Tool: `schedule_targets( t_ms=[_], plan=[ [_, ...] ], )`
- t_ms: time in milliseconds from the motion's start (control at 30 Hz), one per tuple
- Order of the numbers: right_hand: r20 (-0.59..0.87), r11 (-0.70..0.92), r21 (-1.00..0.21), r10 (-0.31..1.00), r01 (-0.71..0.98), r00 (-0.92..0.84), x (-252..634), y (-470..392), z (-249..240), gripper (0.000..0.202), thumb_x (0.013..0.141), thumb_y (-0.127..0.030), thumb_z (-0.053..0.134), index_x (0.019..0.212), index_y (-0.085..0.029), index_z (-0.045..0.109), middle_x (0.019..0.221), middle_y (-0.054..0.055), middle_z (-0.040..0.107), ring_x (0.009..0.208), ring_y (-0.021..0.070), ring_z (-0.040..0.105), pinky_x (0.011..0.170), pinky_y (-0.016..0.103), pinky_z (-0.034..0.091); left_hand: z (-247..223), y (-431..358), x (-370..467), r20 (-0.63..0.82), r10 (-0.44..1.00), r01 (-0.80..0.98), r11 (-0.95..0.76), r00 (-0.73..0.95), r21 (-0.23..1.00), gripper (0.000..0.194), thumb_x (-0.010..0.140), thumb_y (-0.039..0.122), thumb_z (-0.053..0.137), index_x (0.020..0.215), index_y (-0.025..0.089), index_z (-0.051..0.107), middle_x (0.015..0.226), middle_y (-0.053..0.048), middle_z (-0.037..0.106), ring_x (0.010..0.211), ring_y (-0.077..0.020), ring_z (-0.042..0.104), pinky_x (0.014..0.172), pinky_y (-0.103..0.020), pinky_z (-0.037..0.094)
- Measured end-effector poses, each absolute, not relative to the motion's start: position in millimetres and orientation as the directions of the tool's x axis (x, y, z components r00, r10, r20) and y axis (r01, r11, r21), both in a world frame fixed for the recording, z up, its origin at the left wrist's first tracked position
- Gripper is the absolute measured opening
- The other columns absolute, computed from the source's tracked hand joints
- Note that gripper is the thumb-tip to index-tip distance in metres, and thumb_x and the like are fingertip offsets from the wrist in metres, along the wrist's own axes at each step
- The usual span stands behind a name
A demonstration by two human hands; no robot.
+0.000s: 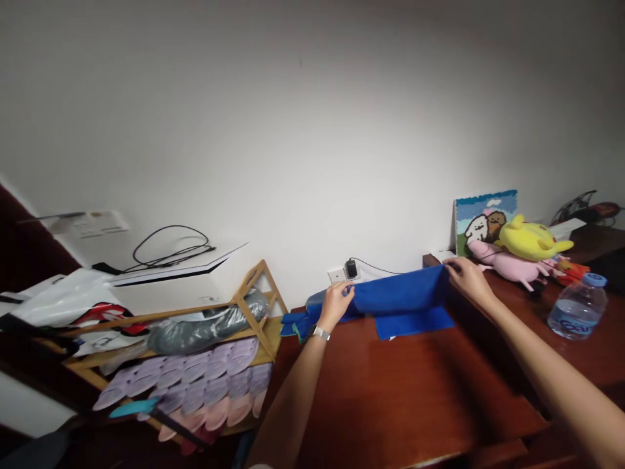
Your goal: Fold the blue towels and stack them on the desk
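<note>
Blue cloth (pixel 400 296) is held stretched between two hands above the far edge of a dark red wooden table (pixel 405 397), close to the white wall. The left hand (pixel 336 303) is closed on the cloth's left end, fingers curled over the top edge with the thumb behind; a metal watch (pixel 319 333) is worn on that wrist. The right hand (pixel 466 273) is pinched shut on the upper right corner, the fingers drawn together around the fabric. Between the hands the cloth hangs as a folded band, and a lower flap is seen lying on the tabletop just beneath it. More blue fabric is bunched at the table's left edge, below the left hand.

Behind the cloth a wall socket with a black plug (pixel 350 268) is seen. To the right of the right hand, a pink plush toy (pixel 502 266) and a yellow plush toy (pixel 530 239) are piled on a raised part of the table, in front of a small picture (pixel 481 218) propped against the wall. A clear water bottle (pixel 576 307) with a blue cap is laid on its side near the right forearm. To the left of the table, a bamboo rack (pixel 254 306) is loaded with rows of pale purple and pink slippers (pixel 205 378), and a grey bundle is laid on its upper shelf.
</note>
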State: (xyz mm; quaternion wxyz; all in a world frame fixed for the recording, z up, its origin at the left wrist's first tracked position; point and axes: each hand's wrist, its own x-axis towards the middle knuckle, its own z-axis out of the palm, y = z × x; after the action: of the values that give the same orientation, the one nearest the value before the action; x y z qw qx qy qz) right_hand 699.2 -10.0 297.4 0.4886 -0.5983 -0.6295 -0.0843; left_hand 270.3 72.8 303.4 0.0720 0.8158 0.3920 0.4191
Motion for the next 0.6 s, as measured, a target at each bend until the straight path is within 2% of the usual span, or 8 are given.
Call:
schedule_targets(
  t_ms=[67, 133, 267, 400, 500, 600],
  plan=[
    [0.746, 0.254, -0.479, 0.622, 0.84, 0.238, 711.2, 9.1, 292.0, 0.029, 0.095, -0.039, 0.054, 0.106, -0.022, 0.074, 0.11, 0.013, 0.078, 0.103, 0.0285, 0.073, 0.099, 0.045, 0.057, 297.1, 86.4, 286.0, 0.657, 0.68, 0.602, -0.685, 0.326, 0.41, 0.022, 0.099, 0.02, 0.061, 0.112, 0.022, 0.078, 0.111, -0.008, 0.08, 0.107, -0.0235, 0.071, 0.103, -0.042, 0.054],
    [0.717, 0.191, -0.502, 0.638, 0.844, 0.282, 721.4, 21.5, 269.2, 0.03, 0.096, -0.037, 0.052, 0.109, -0.021, 0.073, 0.114, 0.013, 0.077, 0.107, 0.0289, 0.071, 0.103, 0.046, 0.055, 277.1, 92.1, 299.4, 0.655, 0.678, 0.629, -0.678, 0.334, 0.381, 0.023, 0.1, 0.02, 0.059, 0.113, 0.023, 0.077, 0.114, -0.009, 0.079, 0.113, -0.0248, 0.069, 0.105, -0.044, 0.051],
    [0.504, -0.051, -0.561, 0.771, 0.826, 0.39, 722.9, 24.3, 190.0, 0.034, 0.094, -0.026, 0.046, 0.114, -0.018, 0.072, 0.121, 0.014, 0.076, 0.119, 0.0277, 0.069, 0.11, 0.044, 0.051, 205.2, 87.3, 321.0, 0.559, 0.729, 0.687, -0.638, 0.395, 0.347, 0.024, 0.1, 0.017, 0.057, 0.11, 0.023, 0.078, 0.114, -0.008, 0.08, 0.112, -0.0247, 0.069, 0.103, -0.043, 0.051],
    [0.34, -0.221, -0.571, 0.813, 0.791, 0.473, 690.8, -1.0, 103.5, 0.037, 0.084, -0.017, 0.048, 0.108, -0.018, 0.076, 0.118, 0.015, 0.077, 0.105, 0.0273, 0.076, 0.096, 0.04, 0.059, 121.9, 62.2, 336.4, 0.397, 0.817, 0.76, -0.554, 0.419, 0.338, 0.029, 0.089, 0.014, 0.063, 0.111, 0.024, 0.08, 0.115, -0.006, 0.082, 0.106, -0.0239, 0.073, 0.096, -0.039, 0.057],
    [0.274, -0.278, -0.56, 0.827, 0.78, 0.491, 659.1, -24.1, 40.6, 0.04, 0.084, -0.02, 0.047, 0.11, -0.018, 0.077, 0.127, 0.017, 0.076, 0.11, 0.0298, 0.076, 0.097, 0.042, 0.06, 66.6, 34.9, 331.5, 0.32, 0.865, 0.808, -0.485, 0.387, 0.334, 0.038, 0.087, 0.014, 0.059, 0.118, 0.023, 0.079, 0.124, -0.007, 0.08, 0.114, -0.025, 0.072, 0.103, -0.041, 0.058],
    [0.321, -0.236, -0.514, 0.839, 0.825, 0.439, 637.6, -39.3, -18.2, 0.045, 0.091, -0.03, 0.041, 0.118, -0.019, 0.075, 0.135, 0.017, 0.072, 0.127, 0.0334, 0.068, 0.111, 0.048, 0.053, 18.2, 14.5, 293.2, 0.31, 0.877, 0.838, -0.457, 0.368, 0.298, 0.043, 0.092, 0.019, 0.052, 0.127, 0.024, 0.077, 0.139, -0.007, 0.075, 0.13, -0.0261, 0.067, 0.113, -0.047, 0.054]
  ],
)
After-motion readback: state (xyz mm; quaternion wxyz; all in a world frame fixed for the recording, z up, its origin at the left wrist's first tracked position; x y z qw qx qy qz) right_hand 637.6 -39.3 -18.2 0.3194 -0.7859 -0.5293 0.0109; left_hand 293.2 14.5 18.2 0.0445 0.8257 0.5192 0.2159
